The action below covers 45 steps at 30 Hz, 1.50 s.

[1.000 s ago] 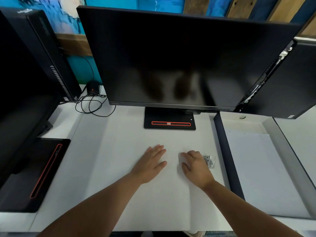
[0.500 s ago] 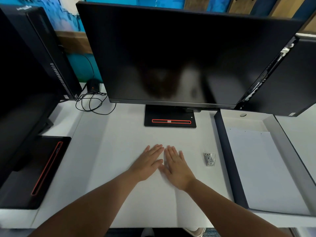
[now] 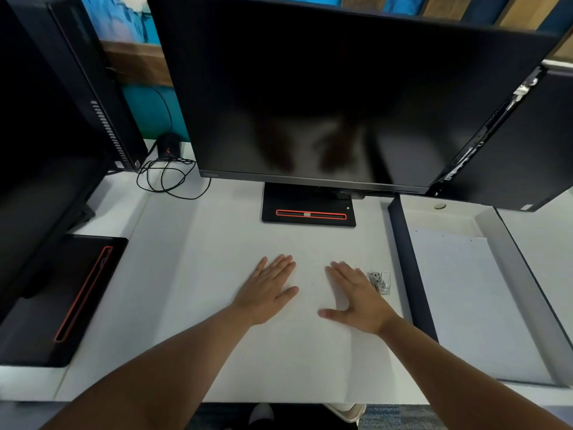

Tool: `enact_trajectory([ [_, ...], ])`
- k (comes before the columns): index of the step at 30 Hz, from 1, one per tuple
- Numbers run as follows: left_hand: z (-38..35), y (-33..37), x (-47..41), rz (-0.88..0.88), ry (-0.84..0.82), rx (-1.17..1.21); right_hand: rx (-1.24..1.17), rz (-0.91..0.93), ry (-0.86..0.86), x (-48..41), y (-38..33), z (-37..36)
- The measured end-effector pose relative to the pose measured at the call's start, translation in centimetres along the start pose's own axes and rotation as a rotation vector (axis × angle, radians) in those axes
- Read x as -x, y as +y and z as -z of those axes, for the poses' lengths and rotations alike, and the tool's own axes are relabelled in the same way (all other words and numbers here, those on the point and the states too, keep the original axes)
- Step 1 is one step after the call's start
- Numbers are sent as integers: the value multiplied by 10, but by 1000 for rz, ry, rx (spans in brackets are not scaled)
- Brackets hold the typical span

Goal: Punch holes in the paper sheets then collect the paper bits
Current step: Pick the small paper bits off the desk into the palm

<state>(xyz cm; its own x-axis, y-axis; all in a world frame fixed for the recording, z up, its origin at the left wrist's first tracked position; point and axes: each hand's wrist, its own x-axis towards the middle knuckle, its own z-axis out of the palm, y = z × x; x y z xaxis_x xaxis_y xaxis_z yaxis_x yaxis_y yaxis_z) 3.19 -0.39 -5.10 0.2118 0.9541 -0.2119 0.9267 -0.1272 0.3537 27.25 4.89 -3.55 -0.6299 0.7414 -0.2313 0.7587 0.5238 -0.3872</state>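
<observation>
**A:** Where is the punch?

**B:** The small silver-and-clear hole punch (image 3: 379, 282) lies untouched on the large white paper sheet (image 3: 279, 352) that covers the worktop (image 3: 124, 274). Its long axis runs roughly away from the person, with the near end swung slightly to their right. I cannot tell which end is the mouth.

**A:** And the hands?

**B:** The right hand (image 3: 359, 301) is just left of the punch, its little finger almost at it. The left hand (image 3: 266, 293) is further left, well apart. Both lie flat on the sheet, fingers straight and slightly spread, holding nothing.

**A:** So the right hand reaches for it?

**B:** I'd judge so, with a short move rightward. Right of the punch is a dark-rimmed shallow tray (image 3: 403, 259) holding more white sheets (image 3: 465, 305).
</observation>
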Motion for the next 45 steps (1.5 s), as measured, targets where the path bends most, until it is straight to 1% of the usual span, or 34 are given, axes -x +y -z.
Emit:
enact_trajectory([
  [5, -2, 0, 3, -22, 27, -17, 50, -45, 16, -13, -4, -6],
  [9, -3, -1, 5, -35, 75, -1, 8, -69, 56, -31, -18, -11],
  [11, -4, -1, 5, -31, 99, 34, -62, -57, 110, -36, -22, -11],
  [13, -3, 0, 5, -28, 117, 58, -165, -36, 205, -35, -20, -6],
  [15, -3, 0, 6, -30, 133, 65, -192, -24, 259, -27, -13, -3],
  [21, -4, -3, 4, -40, 164, 57, -195, -16, 183, 7, 1, -1],
  [27, -7, -5, 3, -55, 187, 62, -198, -31, 231, -6, -28, -13],
  [31, -8, -6, 4, -49, 174, 65, -228, -24, 199, -20, -45, -13],
  [34, -7, -6, 4, -51, 174, 60, -266, -40, 294, -13, -38, -1],
  [37, -7, -6, 4, -54, 179, 36, -186, -51, 363, 3, -21, 9],
  [39, -7, -6, 4, -57, 183, 38, -96, -67, 318, 17, -11, 6],
  [42, -7, -5, 4, -62, 186, 46, 103, -100, 128, 36, -7, -11],
  [43, -7, -5, 4, -62, 187, 50, 141, -107, 81, 40, -10, -17],
  [45, -8, -5, 3, -58, 191, 61, 179, -124, 44, 44, -21, -26],
])
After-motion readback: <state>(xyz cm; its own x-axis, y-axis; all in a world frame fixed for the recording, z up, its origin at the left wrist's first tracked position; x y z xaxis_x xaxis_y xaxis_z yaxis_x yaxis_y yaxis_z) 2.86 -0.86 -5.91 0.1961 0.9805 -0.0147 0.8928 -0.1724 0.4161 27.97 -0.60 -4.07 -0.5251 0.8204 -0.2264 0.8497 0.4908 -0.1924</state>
